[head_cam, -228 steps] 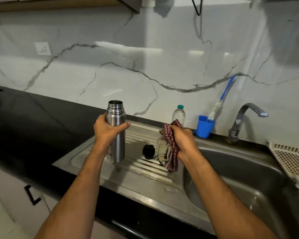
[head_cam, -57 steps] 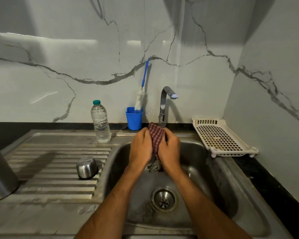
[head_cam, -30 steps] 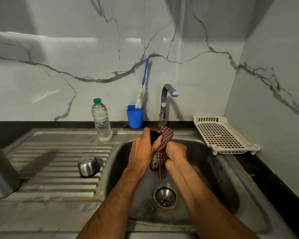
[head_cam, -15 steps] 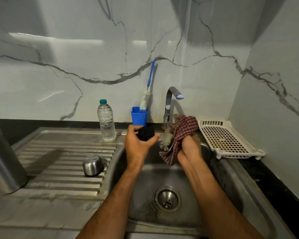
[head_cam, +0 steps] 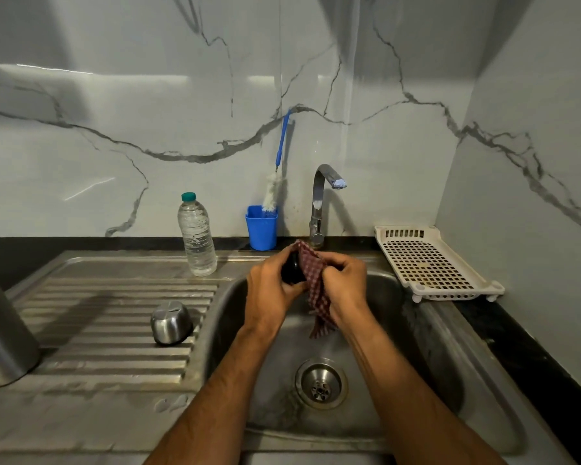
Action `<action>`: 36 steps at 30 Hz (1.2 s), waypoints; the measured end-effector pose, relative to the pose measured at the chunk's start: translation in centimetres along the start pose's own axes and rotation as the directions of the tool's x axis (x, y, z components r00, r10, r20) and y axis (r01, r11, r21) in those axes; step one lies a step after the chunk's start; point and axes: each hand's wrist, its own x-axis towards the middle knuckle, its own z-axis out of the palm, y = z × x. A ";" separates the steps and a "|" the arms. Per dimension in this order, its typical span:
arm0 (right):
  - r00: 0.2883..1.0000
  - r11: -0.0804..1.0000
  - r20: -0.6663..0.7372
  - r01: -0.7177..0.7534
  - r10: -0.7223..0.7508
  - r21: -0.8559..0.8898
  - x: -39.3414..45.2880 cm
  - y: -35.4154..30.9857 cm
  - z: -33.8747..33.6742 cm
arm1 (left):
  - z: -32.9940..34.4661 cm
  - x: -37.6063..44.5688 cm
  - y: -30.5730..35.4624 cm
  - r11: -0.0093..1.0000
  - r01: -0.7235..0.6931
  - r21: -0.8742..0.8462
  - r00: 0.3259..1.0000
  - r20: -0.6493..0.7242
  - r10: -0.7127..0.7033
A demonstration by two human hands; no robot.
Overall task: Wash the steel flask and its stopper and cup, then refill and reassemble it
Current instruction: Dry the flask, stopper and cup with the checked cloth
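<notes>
Over the sink [head_cam: 426, 347] basin, both hands meet just below the tap [head_cam: 319, 196]. Flask [head_cam: 4, 333] stands on the drainboard [head_cam: 108, 317] at far left, partly out of frame, well apart from the hands. Rack [head_cam: 430, 263] sits on the counter right of the sink. Water bottle [head_cam: 197, 236] and blue holder [head_cam: 261, 227] w/ brush [head_cam: 275, 176] stand along the back edge. Left hand [head_cam: 272, 290] fingers curled round the black stopper [head_cam: 291, 271]. Right hand [head_cam: 344, 285] clenched on the checked cloth [head_cam: 314, 283], pressed against the stopper; cloth tail hangs into the basin. Cup [head_cam: 171, 322] lies upside down on the drainboard near the basin edge.
</notes>
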 end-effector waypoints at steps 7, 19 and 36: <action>0.977 0.992 0.214 -0.043 0.017 0.120 -0.3 -0.4 -0.3 | -0.1 0.7 0.1 0.989 0.075 -0.126 0.997 0.036 -0.071; 0.998 0.968 0.036 -0.058 0.051 0.245 1.8 -0.9 -2.9 | -0.7 0.7 -0.7 0.720 0.455 -0.524 0.887 0.334 -0.317; 0.767 0.584 0.521 0.631 -0.374 -0.511 -0.2 -1.9 -3.2 | -2.6 0.7 0.4 0.479 0.578 -0.661 0.816 0.477 -0.326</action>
